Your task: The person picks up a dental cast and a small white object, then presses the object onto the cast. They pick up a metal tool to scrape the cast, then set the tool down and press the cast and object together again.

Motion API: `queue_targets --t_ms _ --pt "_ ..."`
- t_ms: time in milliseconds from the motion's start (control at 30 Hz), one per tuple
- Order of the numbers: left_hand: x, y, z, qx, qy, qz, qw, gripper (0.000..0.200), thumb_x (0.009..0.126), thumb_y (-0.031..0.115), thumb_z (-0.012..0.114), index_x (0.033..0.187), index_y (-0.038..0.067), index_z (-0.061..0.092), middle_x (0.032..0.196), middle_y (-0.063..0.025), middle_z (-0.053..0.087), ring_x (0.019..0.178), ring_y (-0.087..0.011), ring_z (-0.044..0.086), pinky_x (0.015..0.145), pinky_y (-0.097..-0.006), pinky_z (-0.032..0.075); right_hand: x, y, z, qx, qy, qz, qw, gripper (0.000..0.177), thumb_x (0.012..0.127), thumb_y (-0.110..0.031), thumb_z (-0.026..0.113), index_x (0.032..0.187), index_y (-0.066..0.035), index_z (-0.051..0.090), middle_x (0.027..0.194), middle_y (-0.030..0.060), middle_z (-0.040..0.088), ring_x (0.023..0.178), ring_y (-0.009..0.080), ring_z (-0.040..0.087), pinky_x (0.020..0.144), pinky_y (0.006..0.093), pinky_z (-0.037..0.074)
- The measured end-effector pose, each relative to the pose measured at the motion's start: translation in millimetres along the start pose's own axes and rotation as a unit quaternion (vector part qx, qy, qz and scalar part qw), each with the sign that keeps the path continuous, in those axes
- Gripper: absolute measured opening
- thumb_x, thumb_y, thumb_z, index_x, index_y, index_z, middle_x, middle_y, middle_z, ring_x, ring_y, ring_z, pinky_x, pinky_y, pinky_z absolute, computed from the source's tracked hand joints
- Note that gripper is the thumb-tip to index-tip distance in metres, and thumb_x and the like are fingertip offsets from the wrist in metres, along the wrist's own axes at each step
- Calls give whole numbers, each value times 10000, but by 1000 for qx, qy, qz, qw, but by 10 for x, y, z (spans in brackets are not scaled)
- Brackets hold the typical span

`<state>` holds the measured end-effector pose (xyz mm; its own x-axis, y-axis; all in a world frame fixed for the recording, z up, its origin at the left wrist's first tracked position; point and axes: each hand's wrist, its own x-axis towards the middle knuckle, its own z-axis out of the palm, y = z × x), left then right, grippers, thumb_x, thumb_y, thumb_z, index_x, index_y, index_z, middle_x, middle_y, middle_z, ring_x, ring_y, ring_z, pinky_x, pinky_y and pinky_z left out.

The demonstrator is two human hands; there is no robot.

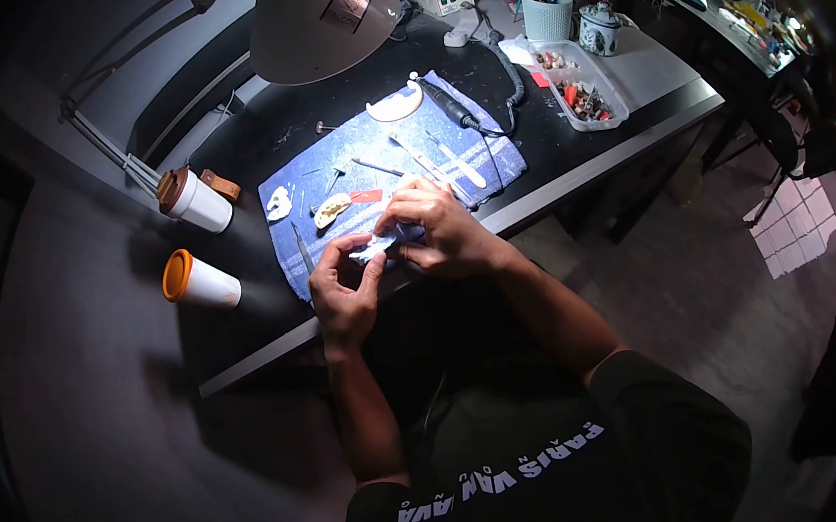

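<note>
Under the lamp, at the table's front edge, my left hand (346,302) pinches a small bright white piece (373,250) between thumb and fingers. My right hand (443,227) closes on the same piece from the other side, its fingertips meeting the left ones. Glare hides the piece's detail. Just beyond my hands, a blue towel (293,250) carries a cream curved piece like a dental cast (332,211), a red flat scrap (367,196) and a ragged white piece (278,204). Several slim hand tools (456,161) lie farther right, with a black rotary handpiece (448,102) on its cord.
A lamp shade (323,26) hangs over the table's back. Two lidded cups, one white with brown (202,202) and one white with orange (209,283), are at left. A clear box (613,100) of small parts, a tool cup (547,16) and a patterned jar (600,34) stand at right.
</note>
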<state>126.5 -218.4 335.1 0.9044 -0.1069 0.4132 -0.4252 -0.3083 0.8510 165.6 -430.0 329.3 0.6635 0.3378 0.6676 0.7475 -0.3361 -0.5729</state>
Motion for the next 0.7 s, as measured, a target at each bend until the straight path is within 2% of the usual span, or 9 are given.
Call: queue_targets --t_ms 67,267,367,467,567,700 --pt "10 8 -6 17 0 20 1000 245 945 28 802 1174 -8 723 967 -50 748 868 -77 671 789 -259 530 0 -22 7 19 9 19 1000 343 734 -82 862 1060 -116 762 1039 43 732 1123 289 628 1016 448 442" --pt "7 -40 16 -7 11 -6 1000 230 944 36 802 1159 -4 732 989 -56 756 896 -100 686 823 -271 544 -6 16 7 -11 -4 -1 1000 339 741 -98 871 1062 -120 764 1035 33 730 1125 277 626 1016 440 439" --pt "14 -33 18 -4 13 23 1000 242 942 39 805 1168 -7 731 1011 -68 760 921 -112 694 844 -279 549 -1 3 16 10 4 15 1000 336 742 -103 874 1059 -121 764 1040 32 729 1128 278 624 1013 438 436" --pt "2 -12 10 -9 7 -7 1000 251 937 35 806 1172 -10 730 1025 -77 764 941 -115 699 853 -280 550 -4 11 2 -12 -7 4 1000 334 744 -96 868 1060 -121 763 1042 34 731 1123 283 627 1012 441 437" --pt "10 -3 9 25 15 9 1000 257 934 33 807 1176 -10 730 1043 -77 766 949 -120 703 861 -283 552 -2 23 15 -4 3 -5 1000 333 742 -87 862 1059 -119 763 1045 36 732 1126 286 627 1014 443 438" --pt "5 -56 23 -10 12 24 1000 264 932 33 810 1181 -8 731 1045 -73 763 943 -121 702 859 -286 554 -1 -10 5 -8 2 9 1000 334 743 -98 871 1058 -118 763 1038 38 732 1127 289 629 1019 445 438"
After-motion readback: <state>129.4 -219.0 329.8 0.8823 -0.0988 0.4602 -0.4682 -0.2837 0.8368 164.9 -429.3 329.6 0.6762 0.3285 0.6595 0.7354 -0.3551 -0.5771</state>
